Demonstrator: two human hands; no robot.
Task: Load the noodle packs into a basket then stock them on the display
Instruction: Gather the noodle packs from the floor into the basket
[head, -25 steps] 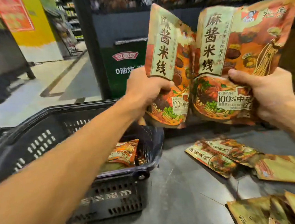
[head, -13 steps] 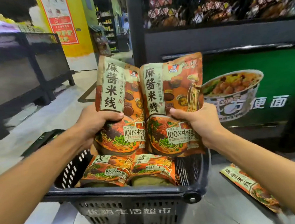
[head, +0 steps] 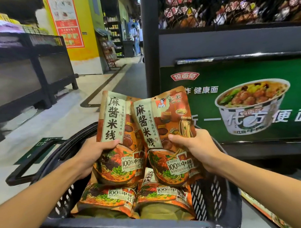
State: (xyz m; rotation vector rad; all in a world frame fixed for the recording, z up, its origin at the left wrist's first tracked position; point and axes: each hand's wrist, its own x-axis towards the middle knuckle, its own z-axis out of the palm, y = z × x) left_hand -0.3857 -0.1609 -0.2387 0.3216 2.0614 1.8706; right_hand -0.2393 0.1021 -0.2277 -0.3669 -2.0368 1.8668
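Two orange noodle packs stand upright over the black basket (head: pixel 119 227). My left hand (head: pixel 95 153) grips the left pack (head: pixel 118 127) at its left edge. My right hand (head: pixel 192 146) grips the right pack (head: pixel 165 123) at its right edge. The two packs touch side by side, their lower ends inside the basket. Beneath them, two more packs (head: pixel 135 197) lie flat in the basket, side by side.
The basket's handle (head: pixel 32 160) hangs out to the left. A dark display unit with a green noodle-bowl poster (head: pixel 245 105) stands right behind the basket. Another pack's edge (head: pixel 263 211) shows at lower right. A tiled aisle (head: pixel 64 112) runs off to the left.
Both hands have carried the two packs from up at the right, over the loose packs, down into the basket. The view has swung left and settled over the basket.
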